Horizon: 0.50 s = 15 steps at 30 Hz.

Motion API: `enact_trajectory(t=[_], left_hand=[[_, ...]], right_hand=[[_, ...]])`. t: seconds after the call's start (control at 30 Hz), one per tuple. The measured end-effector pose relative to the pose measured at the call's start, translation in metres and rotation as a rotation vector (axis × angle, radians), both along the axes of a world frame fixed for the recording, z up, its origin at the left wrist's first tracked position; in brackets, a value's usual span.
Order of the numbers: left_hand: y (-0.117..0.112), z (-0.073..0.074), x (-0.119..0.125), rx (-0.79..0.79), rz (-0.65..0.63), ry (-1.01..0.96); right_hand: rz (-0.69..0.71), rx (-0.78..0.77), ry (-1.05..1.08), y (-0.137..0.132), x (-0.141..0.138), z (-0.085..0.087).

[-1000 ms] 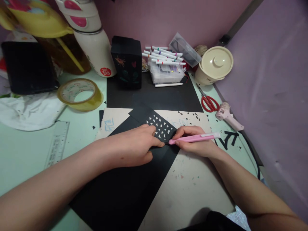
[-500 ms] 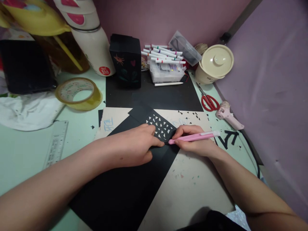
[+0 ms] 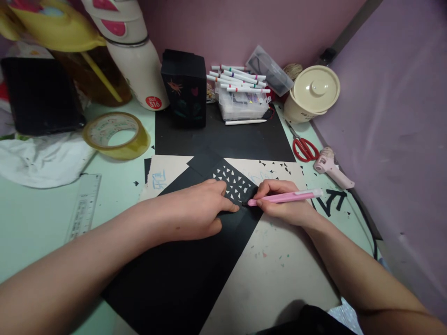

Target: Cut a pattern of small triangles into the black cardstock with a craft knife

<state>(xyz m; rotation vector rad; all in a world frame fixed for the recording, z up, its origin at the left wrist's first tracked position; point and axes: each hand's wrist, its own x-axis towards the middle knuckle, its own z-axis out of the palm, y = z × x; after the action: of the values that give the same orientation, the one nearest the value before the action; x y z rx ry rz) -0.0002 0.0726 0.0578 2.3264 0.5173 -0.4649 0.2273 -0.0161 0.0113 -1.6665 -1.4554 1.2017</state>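
A large black paper sheet [image 3: 181, 274] lies slanted across a beige cutting board [image 3: 279, 274]; its far corner is full of small cut-out triangles [image 3: 237, 184]. My left hand [image 3: 200, 209] presses flat on the sheet just left of the triangles, fingers together and holding nothing. My right hand [image 3: 288, 204] grips a pink craft knife [image 3: 288, 197] like a pen, its tip touching the paper at the edge of the triangle pattern, right beside my left fingertips.
Red scissors [image 3: 303, 146], a pink glue gun [image 3: 330, 167] and a cream lidded pot [image 3: 312, 93] are at the right. A marker box [image 3: 240, 95], a decorated black box [image 3: 184, 88], a tape roll [image 3: 117, 135] and a clear ruler [image 3: 84, 207] sit behind and left. Black paper scraps [image 3: 275, 166] dot the board.
The knife has shifted slightly right and up along the pattern's edge; my left hand stays pressed in place.
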Motion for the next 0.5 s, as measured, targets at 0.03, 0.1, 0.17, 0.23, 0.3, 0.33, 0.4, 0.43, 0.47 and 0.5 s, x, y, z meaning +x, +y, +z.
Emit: enact_trajectory(t=[0.03,0.1,0.17,0.23,0.3,0.33,0.4,0.43,0.47,0.5], left_hand=[[0.0,-0.0002,0.0,-0.002,0.001,0.003],[0.0002,-0.0008,0.0002,0.002,0.003,0.009],[0.0001,-0.0016,0.0004,0.006,0.004,0.009],[-0.0001,-0.0021,0.0005,0.007,0.004,0.002],[-0.0005,-0.0019,0.0008,0.008,0.005,0.0],[-0.0006,-0.0017,0.001,0.009,0.006,0.004],[-0.0007,-0.0012,0.0016,0.01,0.007,0.011],[-0.0006,-0.001,0.0019,0.01,0.007,0.011],[-0.0005,-0.001,0.0021,0.012,0.005,0.008],[-0.0004,-0.0011,0.0022,0.013,0.003,0.003]], right_hand=[[0.0,0.003,-0.003,0.0001,0.0,-0.0001],[0.006,0.011,-0.005,0.0001,0.0001,0.0],[0.019,0.011,-0.01,0.0003,0.0003,0.0007],[0.044,0.004,-0.017,0.0004,0.0005,0.0017],[0.069,0.002,-0.025,0.0005,0.0008,0.0023],[0.079,0.005,-0.026,0.0004,0.0011,0.0023],[0.098,0.014,-0.025,-0.0002,0.002,0.0018],[0.107,0.021,-0.024,-0.0007,0.0027,0.0013],[0.115,0.029,-0.022,-0.0011,0.0033,0.0008],[0.125,0.036,-0.017,-0.0015,0.004,0.0004]])
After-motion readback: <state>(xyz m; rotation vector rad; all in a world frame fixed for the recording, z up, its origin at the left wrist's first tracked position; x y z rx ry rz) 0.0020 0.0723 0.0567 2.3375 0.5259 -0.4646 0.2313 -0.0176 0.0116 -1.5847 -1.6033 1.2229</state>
